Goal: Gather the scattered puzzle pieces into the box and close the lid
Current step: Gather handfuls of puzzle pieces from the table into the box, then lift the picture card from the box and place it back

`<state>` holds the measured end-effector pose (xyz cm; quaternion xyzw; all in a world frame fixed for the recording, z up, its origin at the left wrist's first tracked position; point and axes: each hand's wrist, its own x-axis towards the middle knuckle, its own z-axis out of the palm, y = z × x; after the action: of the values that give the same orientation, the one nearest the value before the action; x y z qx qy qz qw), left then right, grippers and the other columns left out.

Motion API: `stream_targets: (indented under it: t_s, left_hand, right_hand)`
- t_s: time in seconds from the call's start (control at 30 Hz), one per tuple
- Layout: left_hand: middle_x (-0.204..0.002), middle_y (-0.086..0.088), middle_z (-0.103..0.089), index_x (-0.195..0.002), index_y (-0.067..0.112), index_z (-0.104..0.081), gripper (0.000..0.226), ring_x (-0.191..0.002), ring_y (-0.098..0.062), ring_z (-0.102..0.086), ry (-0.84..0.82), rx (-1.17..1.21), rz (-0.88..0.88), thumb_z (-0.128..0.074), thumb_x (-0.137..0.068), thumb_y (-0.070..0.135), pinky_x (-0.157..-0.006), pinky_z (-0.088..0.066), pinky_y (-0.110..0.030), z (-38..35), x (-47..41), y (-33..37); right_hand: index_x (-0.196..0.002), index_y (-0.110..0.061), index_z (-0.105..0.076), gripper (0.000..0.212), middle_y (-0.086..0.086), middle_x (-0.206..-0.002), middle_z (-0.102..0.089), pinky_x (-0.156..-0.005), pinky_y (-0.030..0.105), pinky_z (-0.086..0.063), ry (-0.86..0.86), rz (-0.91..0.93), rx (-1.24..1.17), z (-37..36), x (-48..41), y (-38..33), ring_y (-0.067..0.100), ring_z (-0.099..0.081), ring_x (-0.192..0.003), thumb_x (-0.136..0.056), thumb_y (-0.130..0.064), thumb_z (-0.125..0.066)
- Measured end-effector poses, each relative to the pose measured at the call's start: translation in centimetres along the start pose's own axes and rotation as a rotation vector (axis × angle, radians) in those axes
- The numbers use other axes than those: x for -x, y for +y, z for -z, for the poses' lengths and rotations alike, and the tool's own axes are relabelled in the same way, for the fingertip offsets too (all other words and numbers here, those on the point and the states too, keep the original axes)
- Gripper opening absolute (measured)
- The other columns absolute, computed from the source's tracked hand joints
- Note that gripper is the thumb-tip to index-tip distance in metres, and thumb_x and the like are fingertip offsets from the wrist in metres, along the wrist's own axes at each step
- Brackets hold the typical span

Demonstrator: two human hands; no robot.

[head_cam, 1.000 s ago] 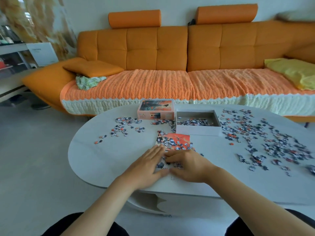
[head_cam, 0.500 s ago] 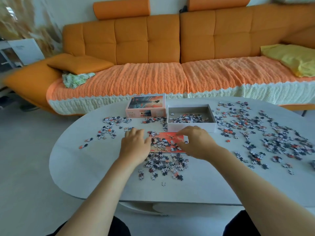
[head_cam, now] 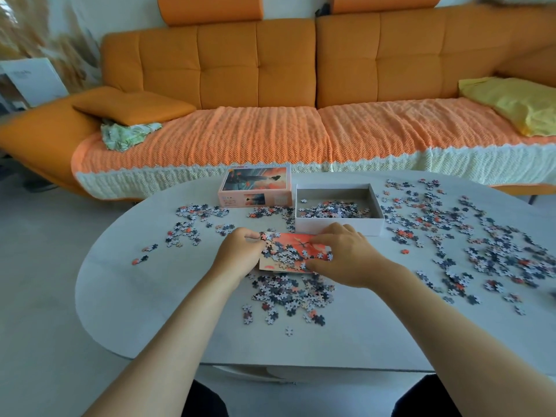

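Note:
An open white box [head_cam: 339, 226] with a layer of puzzle pieces inside stands at the table's far middle. Its lid [head_cam: 255, 185], printed with a sunset picture, lies just left of it. An orange picture card [head_cam: 293, 251] loaded with pieces is in front of the box. My left hand [head_cam: 239, 254] pinches the card's left edge and my right hand [head_cam: 346, 254] grips its right side. A heap of pieces [head_cam: 288, 294] lies on the table just below the card. Many more pieces [head_cam: 469, 242] spread over the right half, and fewer pieces [head_cam: 192, 224] at the left.
The oval white table [head_cam: 150, 311] has its near edge close to my knees. An orange sofa [head_cam: 270, 85] with a knitted cover runs behind the table, with a yellow cushion [head_cam: 517, 100] at its right end. Pale floor lies to the left.
Both hands left the heap near the front edge and moved forward to the card. They now hold it at both sides, with pieces lying on it.

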<state>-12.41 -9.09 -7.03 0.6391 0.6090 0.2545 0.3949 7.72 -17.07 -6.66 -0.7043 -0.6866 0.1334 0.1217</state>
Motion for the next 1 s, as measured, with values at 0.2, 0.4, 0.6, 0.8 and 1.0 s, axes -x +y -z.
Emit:
stream_targets:
  t_s: [0.2,0.4,0.6,0.8,1.0]
  left_hand:
    - [-0.087,-0.008,-0.067,-0.11,0.012,-0.062,0.017,-0.05,-0.016,-0.053,-0.082,0.208,0.133,-0.059,-0.094,0.011,-0.045,-0.043,-0.023,1.3,0.7,-0.3]
    - [-0.07,-0.014,-0.065,-0.094,0.009,-0.055,0.012,-0.044,-0.019,-0.059,-0.254,0.379,0.32,-0.046,-0.095,0.0,-0.031,-0.038,-0.018,2.3,2.2,0.1]
    - [-0.063,-0.01,-0.058,-0.098,0.01,-0.054,0.011,-0.039,-0.014,-0.056,-0.304,0.5,0.361,-0.045,-0.097,0.004,-0.031,-0.041,-0.017,1.9,2.8,0.9]
    - [-0.073,-0.005,-0.056,-0.107,0.012,-0.058,0.019,-0.041,-0.017,-0.052,-0.348,0.31,0.267,-0.045,-0.099,0.023,-0.034,-0.033,-0.019,1.2,2.8,1.8]
    - [-0.066,-0.002,-0.056,-0.099,0.023,-0.06,0.021,-0.051,-0.019,-0.049,0.024,0.076,-0.106,-0.039,-0.098,0.029,-0.055,-0.039,-0.03,0.1,0.9,2.5]
  right_hand:
    - [-0.127,-0.039,-0.056,0.064,-0.007,-0.13,-0.047,-0.106,0.041,-0.034,-0.032,0.04,-0.039,0.5,0.5,-0.2,0.016,-0.042,-0.12,-0.077,-0.078,-0.047]
    - [-0.135,-0.041,-0.047,0.078,-0.011,-0.137,-0.046,-0.107,0.041,-0.035,-0.065,0.107,-0.081,1.2,1.4,-0.4,0.013,-0.042,-0.125,-0.069,-0.081,-0.055]
    - [-0.118,-0.046,-0.056,0.059,-0.023,-0.122,-0.052,-0.092,0.024,-0.044,-0.012,0.172,-0.302,2.4,2.2,0.1,-0.003,-0.051,-0.112,-0.066,-0.069,-0.072]
    - [-0.091,-0.033,-0.074,0.012,-0.019,-0.095,-0.069,-0.081,0.016,-0.052,0.148,0.163,-0.386,2.4,2.2,0.9,-0.003,-0.065,-0.086,-0.081,-0.027,-0.075]
    - [-0.094,-0.028,-0.076,0.011,-0.018,-0.081,-0.07,-0.064,0.011,-0.043,0.276,0.067,-0.463,3.6,1.5,1.9,-0.006,-0.06,-0.07,-0.088,-0.025,-0.068]
